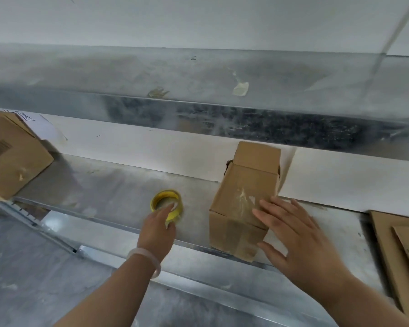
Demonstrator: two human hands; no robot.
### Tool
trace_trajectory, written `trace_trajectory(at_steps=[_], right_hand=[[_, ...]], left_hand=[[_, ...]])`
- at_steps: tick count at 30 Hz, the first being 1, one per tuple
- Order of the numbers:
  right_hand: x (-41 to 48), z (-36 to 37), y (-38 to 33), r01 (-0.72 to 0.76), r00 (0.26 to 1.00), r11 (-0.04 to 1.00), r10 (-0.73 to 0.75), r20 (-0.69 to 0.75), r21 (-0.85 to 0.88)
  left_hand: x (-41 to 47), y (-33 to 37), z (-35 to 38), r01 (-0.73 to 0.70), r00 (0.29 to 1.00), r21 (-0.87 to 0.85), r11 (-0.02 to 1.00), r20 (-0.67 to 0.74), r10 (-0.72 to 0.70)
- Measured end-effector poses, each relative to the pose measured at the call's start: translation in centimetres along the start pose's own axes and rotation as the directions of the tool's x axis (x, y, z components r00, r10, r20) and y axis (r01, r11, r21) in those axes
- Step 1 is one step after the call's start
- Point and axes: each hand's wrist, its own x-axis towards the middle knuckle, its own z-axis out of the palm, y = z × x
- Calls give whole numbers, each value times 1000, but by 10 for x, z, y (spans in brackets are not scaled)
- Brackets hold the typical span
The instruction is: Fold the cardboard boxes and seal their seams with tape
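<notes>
A small folded cardboard box lies on the metal bench, its near end over the front edge, with clear tape on its top face. My right hand rests flat and spread against the box's right side and top. A yellow-cored roll of tape lies flat on the bench to the left of the box. My left hand reaches to the roll, fingers pinching its near rim. A pale bracelet sits on that wrist.
A larger closed cardboard box sits at the far left of the bench. Flat cardboard sheets lie at the right edge. A metal duct and white wall run behind. A grey floor lies below left.
</notes>
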Motion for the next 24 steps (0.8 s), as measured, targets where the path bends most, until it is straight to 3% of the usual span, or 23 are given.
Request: trace_trajectory(at_steps=[5,7,10,14,18,24], right_hand=[[5,-9,-16,-28,999,999,27,21,28],[12,-12,-26,-28,1000,999,28,-4,37],[25,-18,-39,-71,993,995,78,-88,76],[52,-27,-58,-105,983,985,124,-134,138],[87,-27,-77,-285,959,921,269,94,268],[94,-25,-79,-281,946,853,323,-22,440]], left_hand=[[34,-28,-1,-63,992,449,891,130,5],[39,-27,-6,-126,989,509,851,134,66],[35,-10,-18,-178,983,378,909,29,180],[17,40,-51,-369,909,215,904,-119,399],[-3,89,-78,-516,837,195,834,-93,539],[-27,124,-93,-558,820,161,814,-40,571]])
